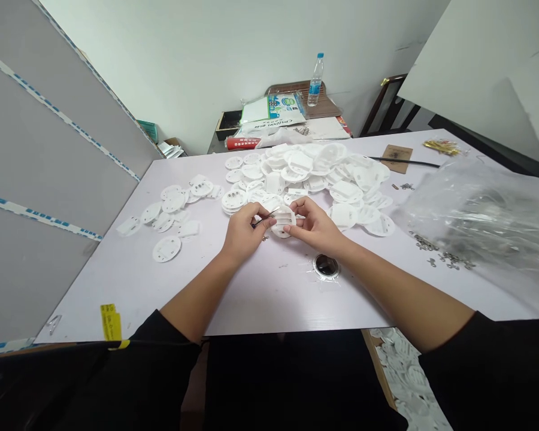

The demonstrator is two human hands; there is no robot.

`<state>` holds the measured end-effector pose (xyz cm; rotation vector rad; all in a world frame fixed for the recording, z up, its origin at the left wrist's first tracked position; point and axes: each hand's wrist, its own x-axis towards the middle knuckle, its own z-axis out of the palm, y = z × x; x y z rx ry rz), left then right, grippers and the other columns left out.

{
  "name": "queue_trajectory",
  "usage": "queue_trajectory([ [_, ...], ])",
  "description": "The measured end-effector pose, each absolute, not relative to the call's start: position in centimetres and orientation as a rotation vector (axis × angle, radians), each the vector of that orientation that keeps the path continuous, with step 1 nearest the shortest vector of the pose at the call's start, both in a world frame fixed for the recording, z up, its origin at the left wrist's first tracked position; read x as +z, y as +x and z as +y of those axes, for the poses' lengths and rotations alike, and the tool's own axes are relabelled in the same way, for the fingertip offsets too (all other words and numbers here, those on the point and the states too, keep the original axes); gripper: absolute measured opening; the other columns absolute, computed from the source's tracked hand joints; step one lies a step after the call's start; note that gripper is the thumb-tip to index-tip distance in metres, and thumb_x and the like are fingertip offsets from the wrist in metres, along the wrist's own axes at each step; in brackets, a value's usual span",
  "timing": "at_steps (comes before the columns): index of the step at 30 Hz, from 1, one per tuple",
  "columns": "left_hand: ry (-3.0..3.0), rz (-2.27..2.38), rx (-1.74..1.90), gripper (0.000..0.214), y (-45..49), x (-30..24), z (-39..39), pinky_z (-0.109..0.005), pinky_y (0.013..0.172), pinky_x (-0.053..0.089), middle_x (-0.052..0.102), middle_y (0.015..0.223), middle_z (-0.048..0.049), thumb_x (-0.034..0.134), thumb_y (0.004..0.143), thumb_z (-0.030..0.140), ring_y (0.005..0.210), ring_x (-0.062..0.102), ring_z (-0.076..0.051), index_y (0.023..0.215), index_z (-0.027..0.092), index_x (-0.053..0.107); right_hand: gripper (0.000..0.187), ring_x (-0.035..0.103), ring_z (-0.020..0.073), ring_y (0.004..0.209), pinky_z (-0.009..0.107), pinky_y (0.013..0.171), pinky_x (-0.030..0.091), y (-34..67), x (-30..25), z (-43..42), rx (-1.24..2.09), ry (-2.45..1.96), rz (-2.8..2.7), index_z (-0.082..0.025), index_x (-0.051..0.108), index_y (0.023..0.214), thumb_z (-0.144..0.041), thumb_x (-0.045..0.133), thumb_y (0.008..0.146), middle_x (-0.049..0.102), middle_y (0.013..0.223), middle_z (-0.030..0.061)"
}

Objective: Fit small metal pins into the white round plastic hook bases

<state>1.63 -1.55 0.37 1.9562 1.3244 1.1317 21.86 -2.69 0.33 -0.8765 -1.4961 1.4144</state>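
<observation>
My left hand (246, 232) is closed around a slim dark tool with a pointed metal tip (275, 211), perhaps tweezers; its exact kind is too small to tell. The tip lies over a round white plastic disc (284, 219) with raised ribs or slots. Gripping that disc by its right edge is my right hand (315, 224), thumb in front and fingers behind. A few tiny metal pieces (265, 238) lie on the table just below my left hand. Right behind both hands rises a big heap of similar white discs (296, 167).
A smaller group of discs (173, 200) lies to the left. A round dark-centred fitting (326, 266) is set in the table (251, 305) near my right forearm. Small metal parts (451, 260) and a clear plastic bag (489, 209) occupy the right. A bottle (315, 81) stands behind.
</observation>
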Motion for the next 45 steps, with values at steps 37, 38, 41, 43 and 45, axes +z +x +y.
queue_trajectory([
  [37,2.015,1.029,0.655,0.03,0.4,1.3,-1.8,-0.026,0.071,0.044,0.068,0.095,-0.0008,0.056,0.097,0.039,0.077,0.06,-0.012,0.123,0.023,0.057,0.049,0.064,0.021,0.089,0.033,0.076,0.049,23.4,0.0,-2.4,0.481,-0.89,-2.195,-0.02,0.052,0.107,-0.042,0.08,0.073,0.066,0.101,0.0052],
  [38,2.105,1.067,0.636,0.026,0.1,1.5,-1.6,-0.027,0.073,0.044,0.069,0.098,-0.0009,0.054,0.098,0.035,0.08,0.061,-0.013,0.12,0.024,0.061,0.047,0.064,0.0211,0.09,0.033,0.077,0.048,23.6,0.0,-2.4,0.478,-0.916,-2.237,-0.02,0.053,0.106,-0.042,0.079,0.074,0.066,0.102,0.0051],
  [41,2.397,1.077,0.557,0.021,-0.5,1.5,-1.1,-0.029,0.077,0.043,0.071,0.098,-0.0002,0.052,0.096,0.024,0.087,0.062,-0.015,0.106,0.023,0.072,0.046,0.063,0.0219,0.091,0.034,0.078,0.047,23.9,0.1,-2.3,0.483,-1.003,-2.345,-0.02,0.055,0.106,-0.041,0.079,0.073,0.066,0.102,0.0051],
  [43,2.518,1.034,0.499,0.022,-0.7,1.3,-0.9,-0.029,0.075,0.043,0.071,0.096,-0.0002,0.054,0.096,0.024,0.088,0.063,-0.016,0.103,0.024,0.075,0.045,0.062,0.0213,0.089,0.033,0.075,0.045,23.9,0.1,-2.3,0.493,-1.04,-2.39,-0.019,0.055,0.104,-0.041,0.078,0.073,0.065,0.101,0.0049],
  [45,2.563,1.034,0.475,0.024,-0.7,0.9,-0.9,-0.028,0.072,0.043,0.071,0.093,-0.0001,0.054,0.096,0.025,0.085,0.063,-0.015,0.105,0.025,0.076,0.043,0.06,0.0204,0.087,0.032,0.072,0.044,23.8,0.1,-2.3,0.496,-1.055,-2.42,-0.019,0.054,0.102,-0.04,0.078,0.072,0.065,0.1,0.0043],
])
